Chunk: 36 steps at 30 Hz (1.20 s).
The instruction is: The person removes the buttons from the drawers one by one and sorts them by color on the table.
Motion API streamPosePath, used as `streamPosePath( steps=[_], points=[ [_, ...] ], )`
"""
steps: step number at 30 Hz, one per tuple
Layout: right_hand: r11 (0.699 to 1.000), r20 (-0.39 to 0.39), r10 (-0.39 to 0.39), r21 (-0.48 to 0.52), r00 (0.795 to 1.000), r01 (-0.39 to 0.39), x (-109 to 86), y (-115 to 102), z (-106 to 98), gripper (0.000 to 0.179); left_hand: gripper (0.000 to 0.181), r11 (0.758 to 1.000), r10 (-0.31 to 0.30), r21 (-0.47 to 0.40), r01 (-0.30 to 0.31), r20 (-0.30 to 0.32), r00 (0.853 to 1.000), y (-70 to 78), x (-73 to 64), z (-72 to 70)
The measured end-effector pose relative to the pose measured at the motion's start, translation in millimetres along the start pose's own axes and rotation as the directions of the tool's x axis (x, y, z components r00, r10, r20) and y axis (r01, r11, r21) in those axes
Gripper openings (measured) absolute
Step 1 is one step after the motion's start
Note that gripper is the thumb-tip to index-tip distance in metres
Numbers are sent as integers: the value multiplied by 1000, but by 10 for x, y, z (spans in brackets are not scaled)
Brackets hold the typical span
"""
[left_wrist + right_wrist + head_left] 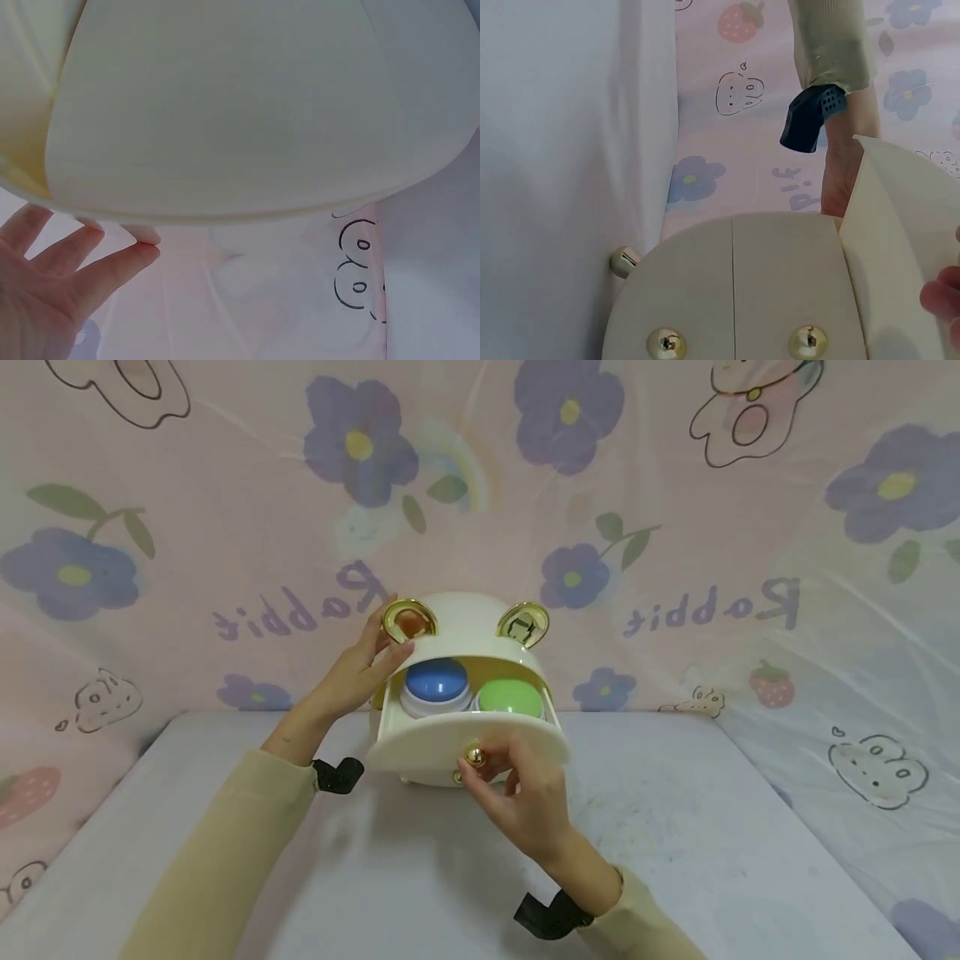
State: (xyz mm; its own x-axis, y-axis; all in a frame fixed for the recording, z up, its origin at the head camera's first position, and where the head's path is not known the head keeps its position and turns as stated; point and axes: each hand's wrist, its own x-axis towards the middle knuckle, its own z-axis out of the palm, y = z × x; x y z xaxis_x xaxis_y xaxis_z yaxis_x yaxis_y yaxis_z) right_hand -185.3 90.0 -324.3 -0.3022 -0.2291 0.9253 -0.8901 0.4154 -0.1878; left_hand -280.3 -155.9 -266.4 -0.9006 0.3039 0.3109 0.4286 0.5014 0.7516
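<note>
A cream bear-shaped drawer box (pixel 467 618) with two gold-rimmed ears stands on the table. Its upper drawer (pixel 420 739) is pulled out. Inside sit a round thing with a blue top (pixel 437 681) and white base, and one with a green top (pixel 510 697). My right hand (pixel 528 793) pinches the gold knob (pixel 476 755) on the drawer front, thumb at its left. My left hand (pixel 363 668) rests on the box's upper left side by the ear, fingers mostly straight in the left wrist view. Right fingertips (pixel 941 300) lie at the drawer front in the right wrist view.
Lower gold knobs (pixel 808 342) sit on the box front below the drawer. A short gold foot (pixel 625 262) shows underneath. The white table (pixel 660 827) extends to both sides, and a patterned curtain (pixel 480 535) hangs close behind the box.
</note>
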Motion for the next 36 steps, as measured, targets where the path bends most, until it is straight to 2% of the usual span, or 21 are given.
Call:
streamPosePath(
  steps=[10, 15, 18, 21, 23, 25, 27, 29, 32, 34, 36],
  points=[
    [996, 2, -53, -69, 999, 53, -38, -64, -109, 26, 69, 1000, -4, -5, 4, -6, 1000, -18, -7, 44],
    [997, -46, -55, -52, 997, 53, 55, -45, -245, 30, 69, 1000, -10, 8, 10, -3, 1000, -40, 2, 45],
    [999, -90, -15, -32, 996, 12, 167, 5, -347, 27, 69, 1000, -15, 17, 15, -5, 1000, -34, -3, 35],
    [998, -111, 51, -31, 993, -55, 306, 73, -451, 15, 69, 1000, -15, 21, 15, 0, 1000, -17, 2, 33],
    [993, -99, 114, -26, 989, -117, 392, 124, -512, 7, 69, 1000, -12, 21, 12, 2, 1000, -16, 8, 38],
    [979, -55, 202, -15, 978, -203, 479, 180, -566, 7, 69, 1000, -5, 21, 5, -2, 1000, -16, 13, 41],
    [954, 24, 299, -19, 954, -298, 556, 234, -611, 11, 69, 1000, 2, 24, -2, -8, 1000, -20, 13, 41],
    [920, 128, 391, -31, 911, -390, 623, 296, -641, 17, 69, 1000, 7, 24, -7, -11, 1000, -26, 5, 39],
    [871, 318, 483, -75, 816, -486, 702, 391, -667, 30, 70, 1000, 9, 21, -9, -12, 1000, -37, 0, 44],
    [853, 440, 500, -100, 746, -512, 740, 457, -675, 39, 69, 1000, 8, 19, -8, -16, 1000, -42, -1, 49],
    [848, 544, 492, -121, 679, -517, 775, 504, -681, 48, 70, 1000, 1, 19, -1, -14, 1000, -49, -8, 52]
  ],
)
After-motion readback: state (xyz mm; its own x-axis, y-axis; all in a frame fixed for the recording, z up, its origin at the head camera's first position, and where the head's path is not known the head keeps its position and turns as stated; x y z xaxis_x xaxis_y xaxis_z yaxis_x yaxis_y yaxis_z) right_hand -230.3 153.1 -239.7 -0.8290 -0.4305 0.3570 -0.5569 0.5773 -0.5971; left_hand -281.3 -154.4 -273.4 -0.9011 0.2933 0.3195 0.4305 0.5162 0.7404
